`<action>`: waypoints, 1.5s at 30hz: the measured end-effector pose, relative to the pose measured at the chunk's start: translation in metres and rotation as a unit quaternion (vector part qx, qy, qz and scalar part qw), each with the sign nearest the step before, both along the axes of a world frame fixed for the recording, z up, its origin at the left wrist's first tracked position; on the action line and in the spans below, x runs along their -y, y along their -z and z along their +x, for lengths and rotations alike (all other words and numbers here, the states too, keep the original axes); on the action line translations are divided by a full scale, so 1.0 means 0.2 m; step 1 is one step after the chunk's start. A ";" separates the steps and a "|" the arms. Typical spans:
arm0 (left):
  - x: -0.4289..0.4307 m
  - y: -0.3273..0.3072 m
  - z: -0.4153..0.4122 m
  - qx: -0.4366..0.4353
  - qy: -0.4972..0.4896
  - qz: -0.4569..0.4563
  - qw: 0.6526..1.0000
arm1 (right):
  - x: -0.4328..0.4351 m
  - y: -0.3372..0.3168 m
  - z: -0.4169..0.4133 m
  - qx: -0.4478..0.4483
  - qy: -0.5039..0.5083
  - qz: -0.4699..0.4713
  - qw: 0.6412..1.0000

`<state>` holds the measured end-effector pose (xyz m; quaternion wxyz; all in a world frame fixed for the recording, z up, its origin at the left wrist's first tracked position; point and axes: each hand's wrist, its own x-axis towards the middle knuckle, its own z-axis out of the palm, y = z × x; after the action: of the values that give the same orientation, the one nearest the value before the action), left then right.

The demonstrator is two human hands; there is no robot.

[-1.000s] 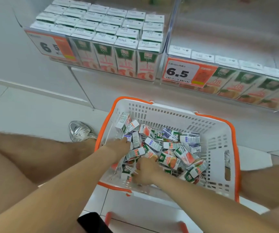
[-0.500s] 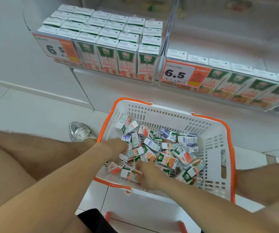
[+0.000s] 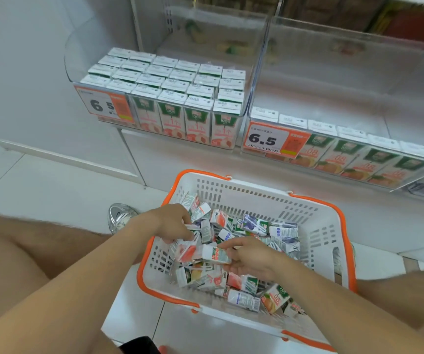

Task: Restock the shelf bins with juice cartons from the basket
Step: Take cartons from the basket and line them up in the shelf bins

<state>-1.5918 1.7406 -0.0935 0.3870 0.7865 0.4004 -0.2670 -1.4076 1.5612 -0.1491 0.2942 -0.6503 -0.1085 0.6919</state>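
A white basket with an orange rim (image 3: 315, 241) stands on the floor, holding several small juice cartons (image 3: 257, 223) in a loose heap. My right hand (image 3: 251, 259) grips a peach carton (image 3: 205, 254) lying sideways just above the heap. My left hand (image 3: 172, 221) reaches into the basket's left side, its fingers curled among the cartons there; what they hold is hidden. Above, the left clear shelf bin (image 3: 170, 98) is packed with several rows of peach cartons. The right bin (image 3: 346, 146) holds one front row of orange cartons.
Price tags reading 6.5 (image 3: 267, 139) hang on both bin fronts. My bare knees flank the basket and a silver shoe (image 3: 120, 217) stands at its left. White floor tiles (image 3: 52, 185) spread to the left. A clear divider separates the two bins.
My right hand has lifted a peach carton out of the heap. My left hand has shifted slightly deeper among the cartons. The view has tilted up toward the shelf.
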 end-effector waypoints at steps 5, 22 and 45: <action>0.01 -0.10 0.03 0.092 -0.105 -0.019 0.990 | -0.02 -0.15 0.15 -0.009 0.090 0.051 0.995; 0.24 -0.79 0.24 0.337 -0.124 -0.022 0.933 | 0.05 -0.76 0.15 0.115 0.143 0.274 0.944; 0.01 -1.15 0.39 0.379 -0.155 0.155 0.899 | -0.47 -1.37 0.60 0.620 -0.095 0.337 0.702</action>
<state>-1.5138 1.7386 0.1362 0.4194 0.8064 0.3760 0.1801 -1.2867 1.6560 0.1256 0.2928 -0.7757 -0.5541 0.0745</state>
